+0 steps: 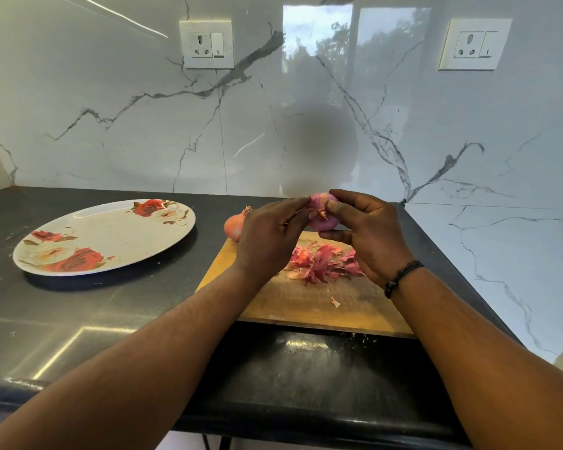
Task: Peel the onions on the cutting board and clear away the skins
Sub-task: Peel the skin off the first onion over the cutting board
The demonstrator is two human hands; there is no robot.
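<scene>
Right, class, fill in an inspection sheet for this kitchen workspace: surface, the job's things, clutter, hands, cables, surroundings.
Surface: dark countertop carrying a wooden cutting board.
Job's things: a mostly peeled onion held above the board; an unpeeled onion at the board's far left corner; a pile of skins on the board.
Clutter: a flowered plate to the left; small skin flakes by the board's near edge.
Hands: left hand pinches at the onion's tip; right hand grips the onion.
Cables: nothing seen.
Surroundings: marble-patterned wall with two sockets.
</scene>
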